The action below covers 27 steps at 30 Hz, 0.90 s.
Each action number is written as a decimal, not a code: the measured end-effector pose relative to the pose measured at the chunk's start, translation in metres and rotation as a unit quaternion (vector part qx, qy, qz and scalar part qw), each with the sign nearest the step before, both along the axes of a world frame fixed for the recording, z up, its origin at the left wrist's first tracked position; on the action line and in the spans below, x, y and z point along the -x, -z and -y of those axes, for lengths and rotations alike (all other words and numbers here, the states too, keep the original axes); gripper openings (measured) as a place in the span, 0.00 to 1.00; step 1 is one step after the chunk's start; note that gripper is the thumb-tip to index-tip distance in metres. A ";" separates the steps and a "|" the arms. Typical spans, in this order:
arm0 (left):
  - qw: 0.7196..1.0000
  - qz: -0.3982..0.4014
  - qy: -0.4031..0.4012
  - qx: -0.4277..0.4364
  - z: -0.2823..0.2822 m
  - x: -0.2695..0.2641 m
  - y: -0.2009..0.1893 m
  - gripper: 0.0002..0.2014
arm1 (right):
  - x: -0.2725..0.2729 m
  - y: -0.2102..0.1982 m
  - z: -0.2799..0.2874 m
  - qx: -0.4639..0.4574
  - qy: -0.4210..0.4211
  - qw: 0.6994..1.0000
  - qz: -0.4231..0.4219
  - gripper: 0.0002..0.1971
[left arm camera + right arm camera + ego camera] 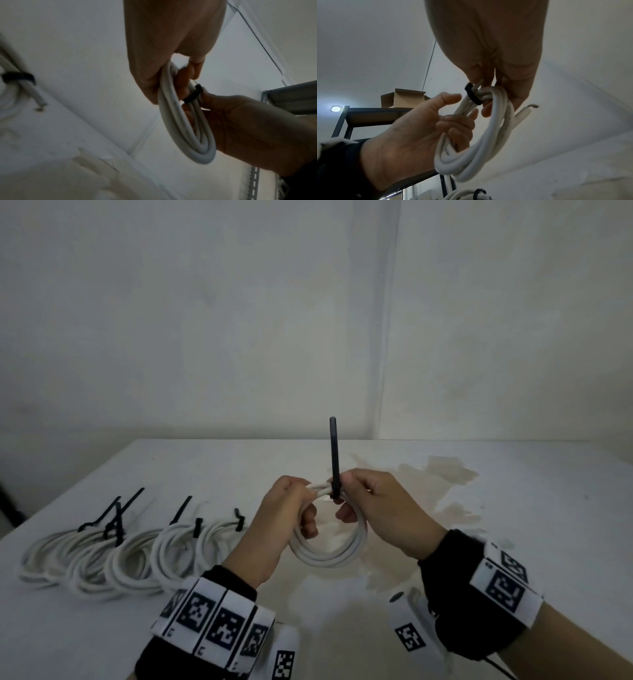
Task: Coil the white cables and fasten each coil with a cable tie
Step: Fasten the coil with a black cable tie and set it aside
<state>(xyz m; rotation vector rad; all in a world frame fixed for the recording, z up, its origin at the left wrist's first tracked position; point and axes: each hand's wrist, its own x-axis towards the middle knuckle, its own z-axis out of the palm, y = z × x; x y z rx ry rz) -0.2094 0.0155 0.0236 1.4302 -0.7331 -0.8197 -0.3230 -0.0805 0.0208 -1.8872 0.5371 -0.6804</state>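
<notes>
The coiled white round cable (329, 546) hangs above the white table (513, 508), a black plastic cable tie (334, 460) looped round its top. The left hand (291, 508) grips the strands; the right hand (373, 501) pinches the tie. Best to keep strands bunched and pull the tail straight until snug.

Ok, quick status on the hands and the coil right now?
Left hand grips white coil, held above table. Right hand pinches black cable tie looped round the strands, tail sticking up. Finished coils lie left, clear.
</notes>
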 end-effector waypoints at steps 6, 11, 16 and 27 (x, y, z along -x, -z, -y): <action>0.980 0.186 0.030 -0.068 -0.032 -0.044 0.003 0.10 | -0.035 0.016 -0.010 -0.065 0.005 0.998 0.000 0.15; 0.962 0.250 0.014 -0.111 -0.039 -0.068 0.013 0.08 | -0.056 0.022 -0.017 -0.051 -0.006 0.998 -0.044 0.16; 0.932 0.321 0.023 -0.166 -0.036 -0.086 0.021 0.07 | -0.058 0.025 -0.018 -0.011 -0.030 0.992 -0.124 0.22; 0.867 0.410 0.023 -0.281 -0.027 -0.095 0.034 0.09 | -0.037 0.014 -0.001 -0.055 0.031 0.995 -0.072 0.10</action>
